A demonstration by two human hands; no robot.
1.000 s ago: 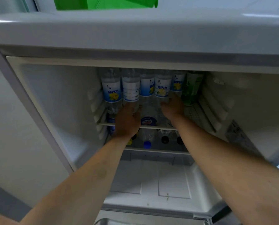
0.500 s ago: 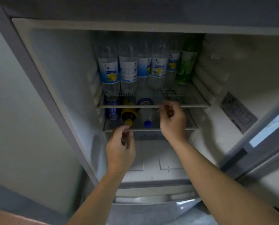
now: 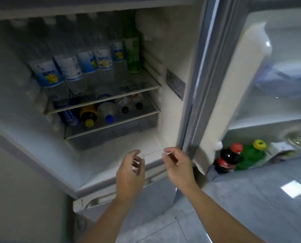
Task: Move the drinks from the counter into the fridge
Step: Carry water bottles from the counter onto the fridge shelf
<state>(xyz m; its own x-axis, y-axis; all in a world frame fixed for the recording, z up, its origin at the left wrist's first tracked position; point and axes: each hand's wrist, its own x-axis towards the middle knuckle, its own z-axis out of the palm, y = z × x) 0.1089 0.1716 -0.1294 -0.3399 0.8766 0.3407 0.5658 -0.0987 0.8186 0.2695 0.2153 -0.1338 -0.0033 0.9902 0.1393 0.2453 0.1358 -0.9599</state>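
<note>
Both hands are seen low in the frame centre, outside the open fridge [image 3: 170,109]: left hand [image 3: 129,174] and right hand [image 3: 178,166] loosely curled, nothing held. Water bottles [image 3: 86,65] and a green bottle [image 3: 132,50] are stood on the upper shelf [image 3: 139,88], more drinks laid on the lower shelf. A cola bottle [image 3: 227,159] and a green soda bottle [image 3: 251,154] are placed on the counter [image 3: 251,199], right of frame.

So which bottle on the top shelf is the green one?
The green bottle standing at the right end of the top shelf's row; the others there are clear bottles with blue-and-white labels.
</note>
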